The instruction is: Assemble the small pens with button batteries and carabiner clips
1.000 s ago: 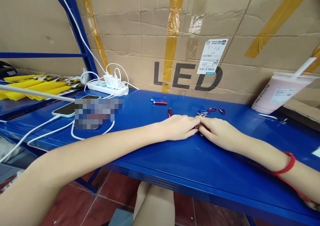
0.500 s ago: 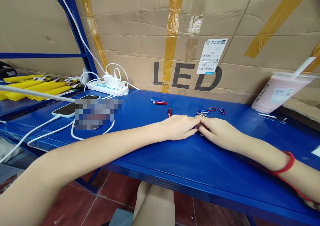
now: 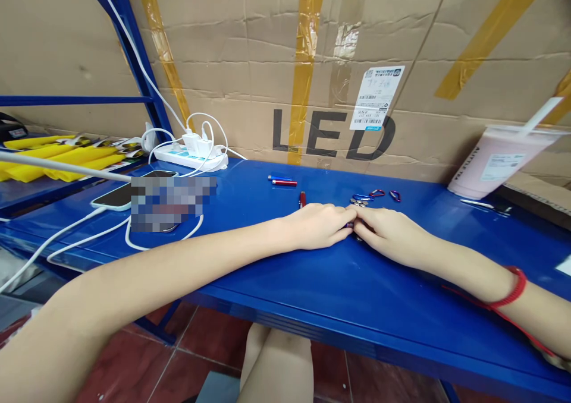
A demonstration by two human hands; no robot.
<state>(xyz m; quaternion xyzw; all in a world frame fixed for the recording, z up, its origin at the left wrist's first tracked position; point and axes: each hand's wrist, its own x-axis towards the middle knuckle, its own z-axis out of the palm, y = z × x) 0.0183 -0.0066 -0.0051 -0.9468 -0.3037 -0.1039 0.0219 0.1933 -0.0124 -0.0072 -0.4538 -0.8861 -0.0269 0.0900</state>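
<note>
My left hand [image 3: 319,226] and my right hand [image 3: 386,233] meet fingertip to fingertip low over the blue tabletop, both with fingers closed. Between them shows a bit of a small purple tube [image 3: 350,225], mostly covered by the left fingers. What the right fingertips pinch is hidden. Just beyond the fingers lie several small silver discs [image 3: 359,202] and a blue carabiner [image 3: 363,197]. Two red carabiners, one nearer [image 3: 377,193] and one further right [image 3: 395,196], rest behind the right hand. A short red tube [image 3: 303,200] stands out behind my left hand.
A red tube [image 3: 284,183] and a blue one [image 3: 279,178] lie further back. A pink drink cup [image 3: 499,162] with a straw stands at right. Phones [image 3: 116,195], white cables and a power strip [image 3: 194,153] occupy the left. A large cardboard box [image 3: 250,64] closes off the back.
The view has shifted very slightly. Both hands keep their place and grip, with no clear movement of the objects.
</note>
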